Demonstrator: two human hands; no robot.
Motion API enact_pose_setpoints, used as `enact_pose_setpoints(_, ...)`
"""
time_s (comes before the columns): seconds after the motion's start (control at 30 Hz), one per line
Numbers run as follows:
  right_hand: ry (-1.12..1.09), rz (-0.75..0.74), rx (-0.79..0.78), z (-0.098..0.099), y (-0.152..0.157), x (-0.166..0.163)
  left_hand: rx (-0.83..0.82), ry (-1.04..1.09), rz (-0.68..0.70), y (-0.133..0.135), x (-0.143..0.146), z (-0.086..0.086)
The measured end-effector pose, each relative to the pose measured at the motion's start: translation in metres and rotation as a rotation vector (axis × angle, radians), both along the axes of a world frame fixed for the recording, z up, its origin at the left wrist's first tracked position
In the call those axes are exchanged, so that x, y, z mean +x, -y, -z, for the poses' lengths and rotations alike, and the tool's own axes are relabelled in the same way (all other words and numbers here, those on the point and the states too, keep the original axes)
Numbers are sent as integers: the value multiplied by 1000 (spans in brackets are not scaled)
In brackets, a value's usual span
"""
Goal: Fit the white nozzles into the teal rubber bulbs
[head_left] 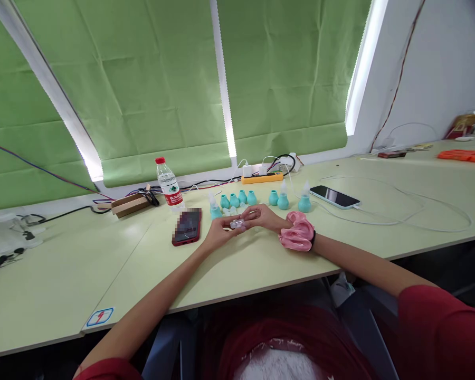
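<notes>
A small clear plastic piece (236,224), tube-like, is pinched between the fingertips of my left hand (220,232) and my right hand (258,216). Both hands are closed on it just above the table. Beyond them stand several turquoise rubber bulbs (234,200) with open necks. Three others carry clear pointed nozzles: a bulb (215,211) by my left hand, a bulb (283,202) past my right hand, and a bulb (304,204) farther right. Small translucent parts (230,211) lie behind my fingers, partly hidden.
A red-edged phone (188,227) lies left of my hands, with a water bottle (169,184) behind it. On the right, another phone (335,197) is plugged into a white cable. An orange power strip (262,178) and a cardboard box (131,204) are at the back.
</notes>
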State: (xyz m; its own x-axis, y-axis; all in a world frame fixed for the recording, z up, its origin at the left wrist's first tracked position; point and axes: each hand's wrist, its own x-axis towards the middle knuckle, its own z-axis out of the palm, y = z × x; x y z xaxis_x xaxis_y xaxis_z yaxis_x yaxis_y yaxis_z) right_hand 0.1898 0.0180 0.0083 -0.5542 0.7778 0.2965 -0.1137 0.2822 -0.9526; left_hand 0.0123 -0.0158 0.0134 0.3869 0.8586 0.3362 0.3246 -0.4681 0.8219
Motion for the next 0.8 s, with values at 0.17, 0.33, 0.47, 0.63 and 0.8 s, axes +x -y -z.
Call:
enact_pose_setpoints(0.17,-36,-78,-90,-1,-1,3,199,-80,-75,3,1,2)
enact_pose_setpoints(0.33,-37,-84,-95,-3,2,2,402,-137,-106,4,1,4)
enact_pose_setpoints(0.47,-76,-89,-127,-1,0,2,481,-169,-89,5,0,2)
enact_pose_setpoints(0.63,-76,-103,-144,-1,1,1,496,-166,-70,5,0,2)
enact_pose_setpoints(0.8,88,5,97,-13,0,7,322,-69,-119,2,1,5)
